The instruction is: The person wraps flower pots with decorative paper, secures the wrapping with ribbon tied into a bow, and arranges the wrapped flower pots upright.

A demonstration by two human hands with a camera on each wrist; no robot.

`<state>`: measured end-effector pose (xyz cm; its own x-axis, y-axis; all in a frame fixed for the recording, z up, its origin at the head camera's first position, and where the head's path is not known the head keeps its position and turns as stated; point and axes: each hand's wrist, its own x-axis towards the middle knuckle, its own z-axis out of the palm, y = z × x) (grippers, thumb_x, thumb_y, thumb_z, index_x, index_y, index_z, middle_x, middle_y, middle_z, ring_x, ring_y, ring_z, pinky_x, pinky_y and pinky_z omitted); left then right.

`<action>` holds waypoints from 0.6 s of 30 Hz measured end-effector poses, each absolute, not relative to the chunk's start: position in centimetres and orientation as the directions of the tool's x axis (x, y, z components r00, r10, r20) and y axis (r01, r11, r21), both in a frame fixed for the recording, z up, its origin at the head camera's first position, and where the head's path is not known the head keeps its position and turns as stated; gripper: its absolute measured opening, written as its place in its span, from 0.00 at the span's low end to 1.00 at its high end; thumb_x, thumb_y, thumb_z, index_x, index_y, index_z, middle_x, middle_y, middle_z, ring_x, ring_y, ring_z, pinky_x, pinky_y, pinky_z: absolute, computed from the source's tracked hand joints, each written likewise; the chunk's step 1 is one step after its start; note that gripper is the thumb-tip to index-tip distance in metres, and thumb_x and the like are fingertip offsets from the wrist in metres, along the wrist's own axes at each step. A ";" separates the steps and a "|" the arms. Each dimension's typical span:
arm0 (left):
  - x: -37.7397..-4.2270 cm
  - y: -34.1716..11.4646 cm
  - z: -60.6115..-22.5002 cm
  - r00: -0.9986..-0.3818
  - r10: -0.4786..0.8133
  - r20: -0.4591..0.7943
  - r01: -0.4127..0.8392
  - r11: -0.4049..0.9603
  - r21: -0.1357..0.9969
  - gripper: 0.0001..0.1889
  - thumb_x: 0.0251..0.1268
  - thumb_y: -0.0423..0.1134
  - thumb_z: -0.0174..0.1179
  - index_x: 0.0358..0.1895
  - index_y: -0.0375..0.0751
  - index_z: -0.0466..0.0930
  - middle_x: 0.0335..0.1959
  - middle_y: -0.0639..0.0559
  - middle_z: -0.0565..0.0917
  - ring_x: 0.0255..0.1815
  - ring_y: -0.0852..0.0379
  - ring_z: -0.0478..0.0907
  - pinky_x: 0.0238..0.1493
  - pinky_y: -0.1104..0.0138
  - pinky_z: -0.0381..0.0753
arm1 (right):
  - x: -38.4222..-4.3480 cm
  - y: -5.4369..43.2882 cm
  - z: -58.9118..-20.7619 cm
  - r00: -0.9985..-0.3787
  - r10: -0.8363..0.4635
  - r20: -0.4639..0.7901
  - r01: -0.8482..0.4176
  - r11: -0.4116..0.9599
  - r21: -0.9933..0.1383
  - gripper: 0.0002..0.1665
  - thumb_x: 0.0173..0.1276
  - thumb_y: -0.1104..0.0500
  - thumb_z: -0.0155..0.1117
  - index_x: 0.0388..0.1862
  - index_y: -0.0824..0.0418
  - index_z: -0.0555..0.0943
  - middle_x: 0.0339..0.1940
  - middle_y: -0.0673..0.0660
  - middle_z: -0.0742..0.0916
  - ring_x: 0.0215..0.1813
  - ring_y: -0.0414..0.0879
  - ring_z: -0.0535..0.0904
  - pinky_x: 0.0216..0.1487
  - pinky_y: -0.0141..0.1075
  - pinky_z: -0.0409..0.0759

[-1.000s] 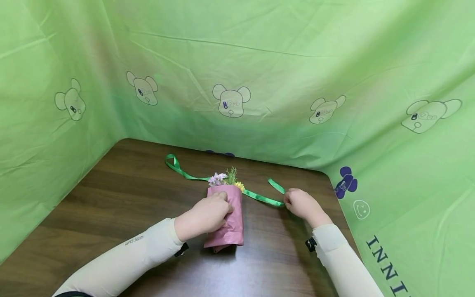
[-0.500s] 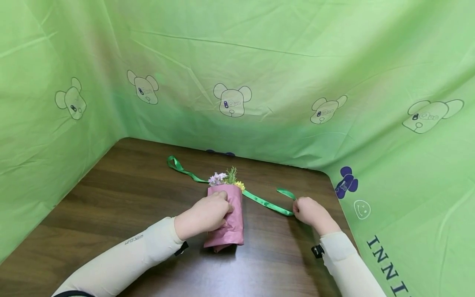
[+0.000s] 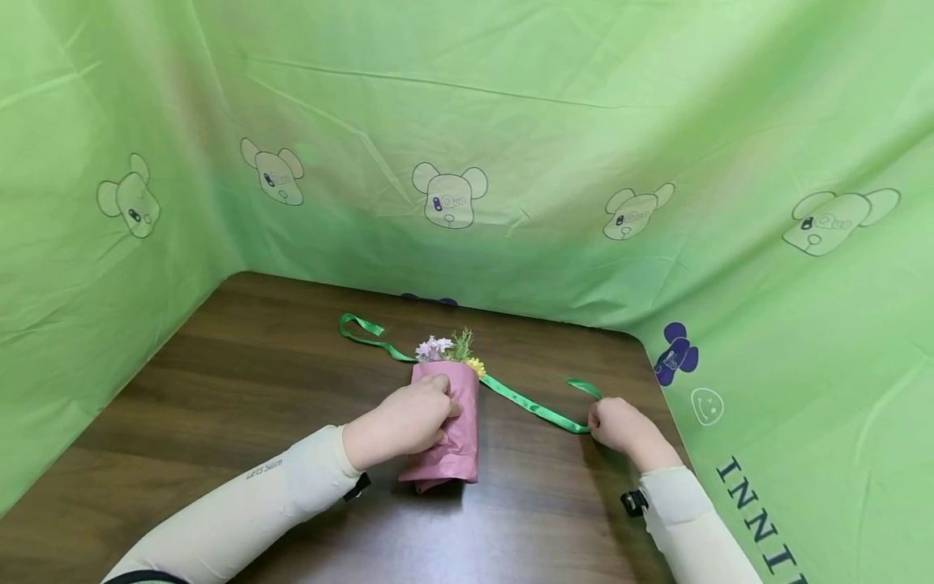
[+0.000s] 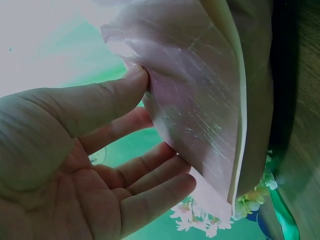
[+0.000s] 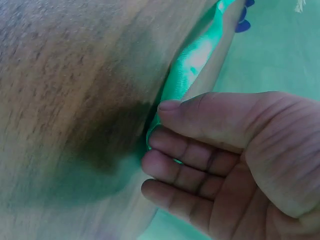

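Note:
A small bouquet in pink wrapping paper [image 3: 458,430] lies on the table, with purple flowers [image 3: 434,349], a green sprig and a yellow flower [image 3: 476,367] showing at its far end. My left hand [image 3: 404,418] holds the bouquet from its left side; in the left wrist view the thumb [image 4: 112,97] presses the paper [image 4: 195,95] at its edge. A green ribbon [image 3: 536,408] passes behind the flowers, its middle hidden there. To the right, my right hand [image 3: 623,430] pinches the ribbon [image 5: 192,62] between thumb and fingers, a short end sticking out past them.
The wooden table [image 3: 255,389] has a far edge against a green cloth backdrop [image 3: 547,162] printed with bear heads. The cloth also rises on the left and right sides. The ribbon's loose left part [image 3: 361,331] lies curled beyond the bouquet.
My right hand has moved rightward and nearer to me with the ribbon. The ribbon's left part has slid right toward the flowers. My left hand stays on the bouquet.

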<state>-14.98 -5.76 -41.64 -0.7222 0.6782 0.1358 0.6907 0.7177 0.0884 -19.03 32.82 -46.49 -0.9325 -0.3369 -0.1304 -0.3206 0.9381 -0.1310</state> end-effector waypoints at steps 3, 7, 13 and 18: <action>-15.0 -5.7 -41.6 -0.713 0.688 0.136 0.700 0.709 0.080 0.08 0.50 0.36 0.75 0.31 0.52 0.86 0.31 0.50 0.72 0.35 0.54 0.70 0.33 0.64 0.77 | -18.9 32.7 -46.1 -0.945 -0.307 -0.116 -0.290 0.946 -0.143 0.08 0.55 0.67 0.65 0.23 0.55 0.80 0.25 0.48 0.81 0.29 0.42 0.73 0.33 0.41 0.77; -15.1 -5.8 -41.7 -0.710 0.692 0.131 0.703 0.707 0.077 0.08 0.51 0.38 0.76 0.34 0.52 0.87 0.31 0.50 0.71 0.36 0.54 0.70 0.32 0.64 0.77 | -18.8 31.8 -45.1 -0.959 -0.270 -0.085 -0.252 0.952 -0.176 0.07 0.59 0.65 0.67 0.24 0.55 0.81 0.26 0.49 0.83 0.29 0.43 0.75 0.33 0.42 0.77; -15.1 -5.9 -41.9 -0.716 0.687 0.124 0.698 0.709 0.104 0.12 0.51 0.42 0.78 0.38 0.51 0.87 0.33 0.51 0.72 0.38 0.54 0.70 0.35 0.63 0.78 | -19.0 28.6 -43.7 -0.971 -0.238 0.007 -0.226 0.915 -0.334 0.05 0.70 0.58 0.67 0.37 0.58 0.87 0.34 0.52 0.86 0.35 0.44 0.80 0.40 0.44 0.80; -15.3 -6.2 -42.4 -0.747 0.654 0.123 0.665 0.726 0.178 0.19 0.52 0.42 0.78 0.45 0.45 0.81 0.38 0.53 0.76 0.43 0.55 0.73 0.43 0.62 0.81 | -18.6 23.8 -43.3 -0.974 -0.219 0.061 -0.218 0.824 -0.523 0.09 0.72 0.53 0.68 0.44 0.56 0.88 0.40 0.52 0.89 0.43 0.46 0.83 0.48 0.44 0.81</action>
<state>-15.32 -6.15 -42.43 -0.7466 0.6537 0.1234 0.6647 0.7255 0.1784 -18.57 23.75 -43.28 -0.9738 -0.2192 0.0605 -0.2180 0.8242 -0.5226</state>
